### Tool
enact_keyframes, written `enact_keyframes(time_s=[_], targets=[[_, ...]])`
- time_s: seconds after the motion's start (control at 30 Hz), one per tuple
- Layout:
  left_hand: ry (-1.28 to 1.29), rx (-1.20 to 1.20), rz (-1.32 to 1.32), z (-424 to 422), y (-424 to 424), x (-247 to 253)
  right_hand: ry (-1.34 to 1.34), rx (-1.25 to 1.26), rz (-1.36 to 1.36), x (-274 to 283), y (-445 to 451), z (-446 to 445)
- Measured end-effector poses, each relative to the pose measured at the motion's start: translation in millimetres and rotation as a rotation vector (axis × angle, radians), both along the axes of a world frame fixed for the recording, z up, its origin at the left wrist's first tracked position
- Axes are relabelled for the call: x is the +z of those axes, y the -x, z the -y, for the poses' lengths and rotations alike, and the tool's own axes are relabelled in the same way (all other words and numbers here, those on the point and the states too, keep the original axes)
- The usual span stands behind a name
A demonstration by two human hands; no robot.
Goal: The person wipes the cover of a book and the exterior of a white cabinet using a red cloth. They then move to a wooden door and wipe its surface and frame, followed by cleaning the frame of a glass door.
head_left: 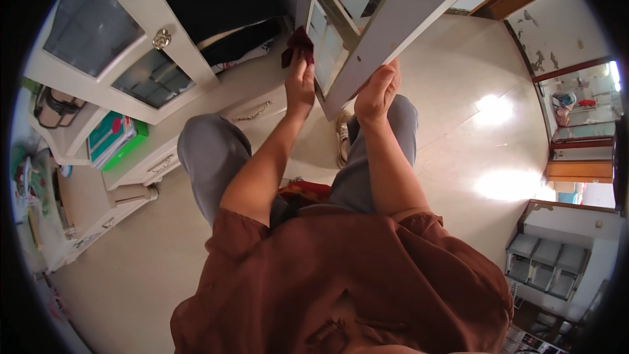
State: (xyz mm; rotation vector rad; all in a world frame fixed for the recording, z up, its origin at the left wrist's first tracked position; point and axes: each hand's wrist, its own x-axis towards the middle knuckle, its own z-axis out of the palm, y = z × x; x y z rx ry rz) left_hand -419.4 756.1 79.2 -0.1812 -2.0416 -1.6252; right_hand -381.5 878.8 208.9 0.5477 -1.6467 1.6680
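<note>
My left hand (300, 86) holds a dark red cloth (299, 49) against the inner face of an open white cabinet door (388, 22). Small glass panes (328, 44) with dividers are set in this door. On the door's opposite side, near its lower corner, my right hand (377, 93) grips the outer edge, its thumb toward me. Left of the cloth, the cabinet interior holds black items (231, 5), partly in shadow. A second white door (157, 59) with glass panes and an ornate metal knob (161, 39) stands to the left.
Below the cabinet opening is a drawer front (260, 108) with a chain-like handle. Books and folders (118, 137) sit on a shelf at left, near a beige-and-black bag (58, 106). The tiled floor (467, 73) stretches right toward a grey shelf unit (548, 263). A red cushioned seat (304, 191) shows beneath me.
</note>
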Motion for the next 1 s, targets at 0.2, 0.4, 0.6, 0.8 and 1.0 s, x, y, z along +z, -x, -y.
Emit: enact_keyframes(time_s=[0.2, 0.4, 0.6, 0.8, 1.0], targets=[[-0.118, -0.050, 0.098, 6.6, 11.3, -19.8, -0.053, -0.010, 0.130, -1.3, -4.4, -9.4], [-0.058, -0.037, 0.233, -11.6, -47.6, -18.2, -0.076, 0.016, 0.080, -4.6, 1.6, -14.7], [-0.116, -0.100, 0.261, -18.7, -109.7, 6.7, -0.107, 0.017, 0.051, -7.0, 1.6, -16.9], [-0.202, -0.128, 0.147, -18.7, -110.8, 68.9, -0.027, 0.077, 0.054, -1.8, -4.0, -13.0], [-0.069, -0.093, -0.295, -26.3, -87.5, 176.6, -0.039, 0.053, -0.046, 12.2, -5.6, -11.7]])
